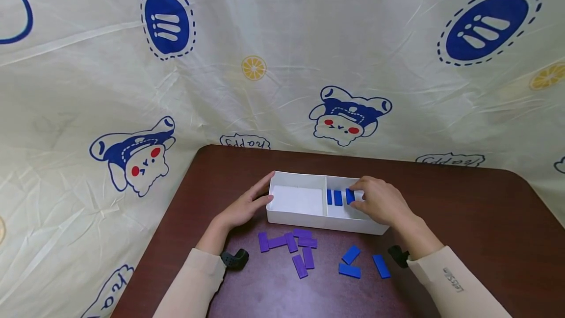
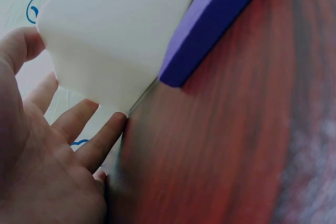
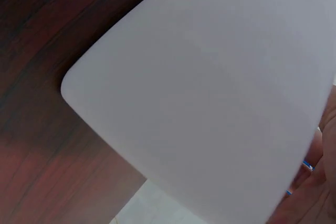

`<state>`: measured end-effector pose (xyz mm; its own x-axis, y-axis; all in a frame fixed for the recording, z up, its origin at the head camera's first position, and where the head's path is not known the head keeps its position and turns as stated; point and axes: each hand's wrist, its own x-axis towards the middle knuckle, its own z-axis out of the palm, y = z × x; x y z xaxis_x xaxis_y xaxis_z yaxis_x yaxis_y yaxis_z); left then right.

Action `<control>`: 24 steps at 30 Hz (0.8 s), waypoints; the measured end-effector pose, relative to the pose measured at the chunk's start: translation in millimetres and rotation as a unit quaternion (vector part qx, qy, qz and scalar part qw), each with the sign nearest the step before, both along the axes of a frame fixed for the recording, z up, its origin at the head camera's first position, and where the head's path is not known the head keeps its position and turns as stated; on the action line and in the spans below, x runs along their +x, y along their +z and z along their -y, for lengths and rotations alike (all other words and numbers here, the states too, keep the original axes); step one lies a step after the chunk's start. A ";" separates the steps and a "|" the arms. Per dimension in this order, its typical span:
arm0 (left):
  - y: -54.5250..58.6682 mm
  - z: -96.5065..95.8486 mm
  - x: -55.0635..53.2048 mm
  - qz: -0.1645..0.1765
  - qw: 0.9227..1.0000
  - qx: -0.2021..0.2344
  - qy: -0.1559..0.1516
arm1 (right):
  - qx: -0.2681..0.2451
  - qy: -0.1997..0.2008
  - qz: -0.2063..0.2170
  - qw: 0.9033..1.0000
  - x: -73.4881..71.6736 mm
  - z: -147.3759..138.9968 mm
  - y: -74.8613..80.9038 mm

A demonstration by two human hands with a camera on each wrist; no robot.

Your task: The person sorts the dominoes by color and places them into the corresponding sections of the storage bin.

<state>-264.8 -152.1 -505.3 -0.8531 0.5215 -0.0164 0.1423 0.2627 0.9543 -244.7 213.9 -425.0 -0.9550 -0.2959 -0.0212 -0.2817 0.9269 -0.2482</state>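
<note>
A long white two-compartment box (image 1: 304,220) sits on the table. My left hand (image 1: 244,207) touches its left end, thumb and fingers spread and nearly straight; the left wrist view shows the fingertips against the end wall (image 2: 100,77). Over the right compartment, my right hand (image 1: 380,200) pinches a blue block (image 1: 350,196) between thumb and fingers. Left of that block, two more blue blocks (image 1: 338,198) are lined up beside the divider. From the right wrist, the box's outer wall (image 3: 199,93) hides most of the hand; bits of blue show between the fingers.
In front of the box, several purple blocks (image 1: 277,242) lie scattered on the brown table (image 1: 256,293). Three loose blue blocks (image 1: 350,271) are to their right, near the right wrist. A patterned pale sheet (image 1: 265,107) hangs behind the table's far edge.
</note>
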 end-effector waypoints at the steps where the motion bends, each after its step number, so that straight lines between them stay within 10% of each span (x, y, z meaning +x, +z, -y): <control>1: -0.4 0.0 -0.2 -0.001 1.000 0.001 0.000 | 0.001 0.000 0.000 1.000 -0.5 -0.1 -0.6; 24: -0.5 -0.2 0.0 -0.003 1.000 0.006 -0.004 | -0.002 -0.008 0.006 1.000 -9.0 -0.6 -13.9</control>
<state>-264.8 -152.0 -505.8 -0.8491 0.5283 -0.0052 0.1496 0.2499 0.9567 -253.7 214.6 -438.9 -0.9593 -0.2807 -0.0306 -0.2639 0.9300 -0.2558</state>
